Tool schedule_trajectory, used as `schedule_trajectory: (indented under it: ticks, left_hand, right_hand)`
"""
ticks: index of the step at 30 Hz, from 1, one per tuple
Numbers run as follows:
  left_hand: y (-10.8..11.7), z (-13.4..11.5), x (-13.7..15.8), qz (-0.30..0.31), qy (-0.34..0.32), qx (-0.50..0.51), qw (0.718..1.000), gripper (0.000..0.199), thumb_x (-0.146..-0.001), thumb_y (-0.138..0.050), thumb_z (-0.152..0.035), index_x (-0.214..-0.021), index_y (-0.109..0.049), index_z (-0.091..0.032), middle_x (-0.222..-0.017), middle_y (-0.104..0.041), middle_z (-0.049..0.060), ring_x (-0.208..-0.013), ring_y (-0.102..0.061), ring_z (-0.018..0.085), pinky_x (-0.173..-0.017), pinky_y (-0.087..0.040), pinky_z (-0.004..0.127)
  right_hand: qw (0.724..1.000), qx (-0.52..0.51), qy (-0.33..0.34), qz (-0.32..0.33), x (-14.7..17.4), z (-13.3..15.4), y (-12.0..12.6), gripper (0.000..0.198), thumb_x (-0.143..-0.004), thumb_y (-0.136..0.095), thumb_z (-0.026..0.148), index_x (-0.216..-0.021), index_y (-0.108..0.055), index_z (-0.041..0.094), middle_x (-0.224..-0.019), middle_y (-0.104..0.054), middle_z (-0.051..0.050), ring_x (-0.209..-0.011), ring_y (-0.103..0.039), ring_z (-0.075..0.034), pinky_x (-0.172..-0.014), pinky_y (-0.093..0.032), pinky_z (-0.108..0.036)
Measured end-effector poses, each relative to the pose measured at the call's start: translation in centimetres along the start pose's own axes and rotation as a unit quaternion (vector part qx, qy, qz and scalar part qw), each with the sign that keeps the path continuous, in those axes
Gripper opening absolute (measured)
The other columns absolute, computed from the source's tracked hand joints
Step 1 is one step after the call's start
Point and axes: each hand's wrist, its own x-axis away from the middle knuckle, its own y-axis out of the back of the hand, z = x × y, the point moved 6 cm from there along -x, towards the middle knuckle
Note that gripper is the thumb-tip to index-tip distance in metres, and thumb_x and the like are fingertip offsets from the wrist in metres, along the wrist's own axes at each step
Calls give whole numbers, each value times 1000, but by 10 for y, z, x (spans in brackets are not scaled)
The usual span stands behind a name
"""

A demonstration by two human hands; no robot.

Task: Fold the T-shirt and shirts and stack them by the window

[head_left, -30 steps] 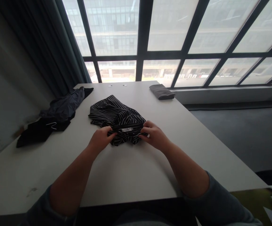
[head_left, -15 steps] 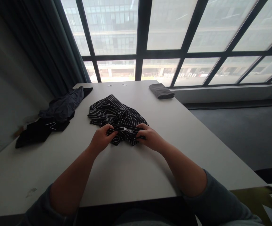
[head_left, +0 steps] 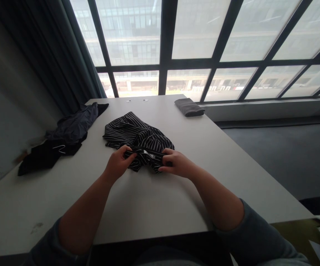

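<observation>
A black garment with thin white stripes [head_left: 130,129] lies crumpled on the white table [head_left: 137,207] before me; its exact kind is not clear. My left hand [head_left: 119,162] pinches the near edge of it between thumb and fingers. On the other side of that same edge, my right hand [head_left: 178,162] grips the cloth with curled fingers. Between the two hands the edge is stretched like a band, and a small whitish label [head_left: 150,154] shows there. The garment's far part spreads flat toward the window, with folds in its middle.
Along the table's left side lie a crumpled dark blue-grey cloth [head_left: 78,123] and a black garment [head_left: 46,157]. A folded grey cloth [head_left: 189,107] sits near the far right edge. Beyond stand large windows [head_left: 193,33] and a dark curtain [head_left: 51,48].
My right hand has shifted its fingers slightly along the garment's edge to the right. The left hand stays almost in place, still pinching the cloth.
</observation>
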Motion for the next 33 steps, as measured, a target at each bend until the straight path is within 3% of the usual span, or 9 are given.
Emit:
schedule_trajectory:
  ticks: [5,9,13,16,19,22,24,29,33]
  left_hand:
    - [7,6,-3,-29,15,5,999,31,-89,-69,-53,-97,-64,-23,-78,-65,-2,-62,-55,14,-57,-42,24]
    - [12,5,-5,-38,11,20,999,30,-85,-74,-48,-97,-65,-22,-84,-68,-1,-68,-59,15,-63,-46,25]
    - [1,10,-7,-25,20,231,972,63,-82,-81,-42,-136,-53,-26,-106,-73,3,-94,-70,21,-86,-56,33]
    - [-13,19,-6,-3,58,350,935,83,-77,-85,-44,-149,-48,-27,-117,-74,5,-109,-70,25,-98,-56,39]
    - [-26,29,-4,47,106,271,956,58,-77,-82,-53,-124,-69,-20,-115,-76,8,-110,-70,31,-97,-56,42]
    - [-28,35,-3,58,133,115,983,42,-83,-72,-55,-108,-72,-21,-100,-76,6,-99,-71,31,-88,-57,41]
    - [-21,31,-6,17,121,74,990,38,-87,-65,-54,-110,-68,-24,-95,-74,3,-92,-70,27,-85,-56,39]
    - [8,-6,-19,-59,29,43,997,38,-96,-49,-51,-122,-59,-25,-104,-72,3,-91,-69,23,-88,-54,36]
    - [48,-54,-42,9,-47,-48,998,60,-90,-59,-63,-134,-54,-23,-95,-74,4,-86,-72,27,-81,-56,37]
  right_hand:
    - [999,16,22,33,5,-1,16,16,-88,-82,33,-95,-75,20,-109,-66,-7,-87,-64,-18,-79,-52,-30]
    - [1000,21,1,-14,8,-11,31,6,-94,-69,25,-96,-74,22,-103,-70,-7,-87,-67,-19,-80,-54,-32]
    - [992,-21,-23,-125,10,-13,38,8,-94,-66,27,-100,-68,22,-99,-71,-5,-82,-66,-18,-77,-54,-32]
    - [974,-78,-59,-203,11,-17,37,29,-90,-69,29,-119,-62,25,-101,-72,-3,-86,-67,-18,-82,-56,-34]
    - [967,-120,-98,-204,8,-26,31,44,-87,-70,28,-130,-63,26,-108,-74,-4,-93,-70,-21,-88,-56,-36]
    - [974,-90,-130,-161,4,-34,26,19,-87,-69,32,-102,-73,22,-104,-74,-6,-96,-69,-23,-91,-54,-37]
    - [978,-74,-138,-141,1,-36,25,19,-89,-66,36,-98,-71,21,-107,-73,-7,-100,-68,-24,-93,-53,-39]
    - [979,-77,-143,-124,-9,-28,40,25,-97,-56,45,-109,-59,23,-97,-72,-4,-86,-66,-22,-78,-52,-36]
    - [983,-10,-115,-139,-26,0,91,25,-98,-55,48,-105,-53,24,-88,-69,-2,-78,-64,-22,-69,-48,-33]
